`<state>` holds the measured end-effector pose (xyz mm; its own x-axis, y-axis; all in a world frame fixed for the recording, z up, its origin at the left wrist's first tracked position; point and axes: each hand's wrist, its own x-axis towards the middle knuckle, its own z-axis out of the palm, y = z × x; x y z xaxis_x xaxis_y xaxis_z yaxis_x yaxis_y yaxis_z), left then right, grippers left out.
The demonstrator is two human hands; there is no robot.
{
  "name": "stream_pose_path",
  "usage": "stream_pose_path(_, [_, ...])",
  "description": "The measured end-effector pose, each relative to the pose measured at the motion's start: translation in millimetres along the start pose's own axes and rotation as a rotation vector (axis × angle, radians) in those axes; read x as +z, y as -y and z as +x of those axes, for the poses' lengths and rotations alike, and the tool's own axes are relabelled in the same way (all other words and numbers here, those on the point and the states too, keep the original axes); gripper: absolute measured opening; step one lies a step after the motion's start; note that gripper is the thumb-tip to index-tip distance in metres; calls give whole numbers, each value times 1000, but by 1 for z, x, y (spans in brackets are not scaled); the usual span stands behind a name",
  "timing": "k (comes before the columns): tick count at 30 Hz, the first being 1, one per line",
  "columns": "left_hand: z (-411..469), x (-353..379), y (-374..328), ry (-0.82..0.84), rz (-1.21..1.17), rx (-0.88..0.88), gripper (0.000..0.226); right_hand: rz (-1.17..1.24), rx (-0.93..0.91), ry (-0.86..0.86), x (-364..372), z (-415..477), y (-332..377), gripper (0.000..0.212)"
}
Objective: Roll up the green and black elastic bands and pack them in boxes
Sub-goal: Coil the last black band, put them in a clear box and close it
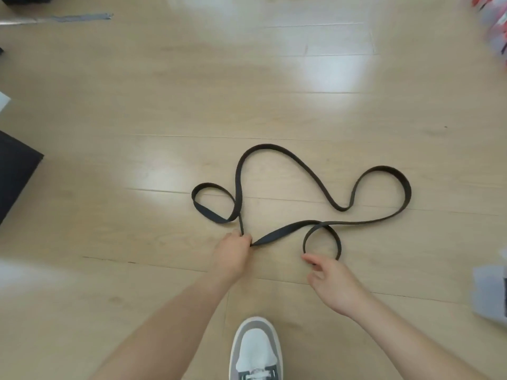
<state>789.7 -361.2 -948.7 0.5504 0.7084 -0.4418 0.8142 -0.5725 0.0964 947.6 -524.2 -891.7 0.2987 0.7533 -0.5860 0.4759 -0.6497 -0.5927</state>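
Note:
A long black elastic band (307, 171) lies in loose loops on the light wooden floor (137, 105). My left hand (233, 255) grips the band where two strands meet near its lower left bend. Just below a small round loop of the band (338, 242) hovers my right hand (333, 283), fingers relaxed and spread, holding nothing; its fingertips are close to that loop. No green band is in view.
A grey and white shoe (256, 349) stands at the bottom centre. A black object (16, 171) sits at the left edge. A blurred pale box (491, 292) is at the right edge, and colourful blurred packaging (493, 26) at the top right.

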Motion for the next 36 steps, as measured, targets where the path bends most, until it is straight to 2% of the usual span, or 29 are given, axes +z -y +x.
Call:
stream_pose_path(3, [-3,-22,-10,-62,3,82,21,-33,-81,-46,-8,0,11,50])
stream_pose_path(6, [-25,-78,-25,-115,-72,203,21,-3,-220,-142,-23,-5,37,55])
stream_pose_path(11, [-80,-206,-65,-158,-575,196,7,254,-385,-249,-70,-43,101,60])
stream_pose_path(14, [-119,-273,-88,-206,-898,212,8,347,-515,-337,-112,-89,132,49])
stream_pose_path(18, [-184,-353,-122,-363,-1027,344,10,339,-640,-403,-172,-157,162,15])
stream_pose_path(23, [-272,-424,-165,-614,-904,526,30,268,-725,-487,-223,-240,181,10])
stream_pose_path(26, [-308,-448,-184,-826,-761,557,50,312,-763,-351,-239,-293,186,18])
stream_pose_path(29, [-329,-462,-200,-977,-736,557,61,403,-810,-210,-249,-340,185,24])
stream_pose_path(33, [-345,-475,-215,-1046,-732,586,57,444,-842,-46,-259,-370,179,30])
stream_pose_path(36, [-330,-466,-226,-991,-617,532,47,282,-744,-100,-258,-363,173,28])
